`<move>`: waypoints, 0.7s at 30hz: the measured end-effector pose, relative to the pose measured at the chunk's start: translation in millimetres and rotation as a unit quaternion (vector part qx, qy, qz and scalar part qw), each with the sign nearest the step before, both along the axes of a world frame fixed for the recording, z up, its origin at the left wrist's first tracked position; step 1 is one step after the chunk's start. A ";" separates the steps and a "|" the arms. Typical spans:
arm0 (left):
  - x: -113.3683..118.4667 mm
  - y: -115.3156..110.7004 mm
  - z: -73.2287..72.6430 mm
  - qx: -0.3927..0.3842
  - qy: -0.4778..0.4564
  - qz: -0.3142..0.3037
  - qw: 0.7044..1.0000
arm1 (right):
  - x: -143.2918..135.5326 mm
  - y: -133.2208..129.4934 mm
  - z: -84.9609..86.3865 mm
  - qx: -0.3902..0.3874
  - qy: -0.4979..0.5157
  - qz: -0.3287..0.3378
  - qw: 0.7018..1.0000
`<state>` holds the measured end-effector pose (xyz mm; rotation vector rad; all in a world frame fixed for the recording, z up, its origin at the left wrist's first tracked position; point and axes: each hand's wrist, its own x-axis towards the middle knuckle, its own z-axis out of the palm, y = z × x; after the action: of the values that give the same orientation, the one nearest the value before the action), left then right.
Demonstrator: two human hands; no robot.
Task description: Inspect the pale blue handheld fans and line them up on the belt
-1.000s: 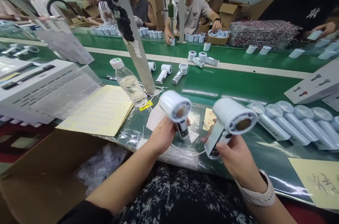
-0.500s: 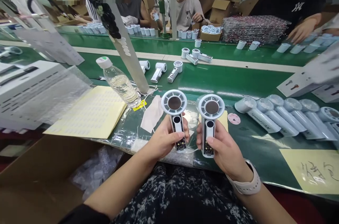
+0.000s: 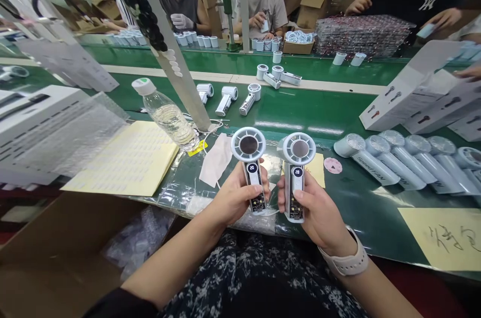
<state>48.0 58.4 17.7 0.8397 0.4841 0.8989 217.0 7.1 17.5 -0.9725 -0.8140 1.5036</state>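
In the head view, one handheld fan is gripped in each hand, upright above the near edge of the surface [image 3: 349,198]. The left fan [image 3: 254,178] is clasped by the left hand [image 3: 233,198], with the thumb laid across the front of the handle and the fingers wrapped round the back. The right fan [image 3: 298,184] is held the same way by the right hand [image 3: 325,208]. The two ring-shaped heads are faced toward the wearer, near each other but apart, and "20" is shown on both the left readout [image 3: 252,168] and the right readout [image 3: 297,172]. Whether any blades are turning cannot be told.

The readouts are left uncovered by this grip, and both can be compared at one glance; a matching tilt is best given to the two fans. Bare circuitry is exposed low on each handle, so pressure is better put on the casing edges than on the board, and the thumbs are best placed with care. A small gap between the heads is advisable, since the rims could be knocked together. The white cable [image 3: 271,214] behind the handles could be snagged if the fans are lowered carelessly. To the right, the wrapped fans [image 3: 377,170] are lined up in a slanted row, where a careless elbow could disturb them.
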 end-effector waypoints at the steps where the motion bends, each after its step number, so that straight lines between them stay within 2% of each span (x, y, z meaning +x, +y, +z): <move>1: 0.2 -0.6 0.4 0.000 -0.001 0.002 1.000 | -0.1 -0.2 0.3 0.003 0.006 0.003 1.000; 7: 0.8 -1.4 0.7 0.005 0.009 0.007 1.000 | 2.2 -0.3 1.4 0.018 -0.016 0.016 1.000; 14: 3.9 5.6 -9.9 -0.062 0.017 0.068 0.996 | -0.4 -3.1 -5.5 -0.032 0.025 -0.023 0.999; 18: 1.8 2.7 -8.9 -0.038 0.010 0.027 0.999 | 1.1 -4.6 -8.3 -0.015 0.031 0.001 0.999; 21: 2.2 1.5 -6.8 -0.004 0.028 0.024 0.999 | 1.6 -3.9 -6.4 -0.004 0.015 -0.009 1.000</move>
<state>50.2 59.9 10.9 0.8519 0.5591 0.9196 218.5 3.3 11.1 -0.9590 -0.7768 1.5044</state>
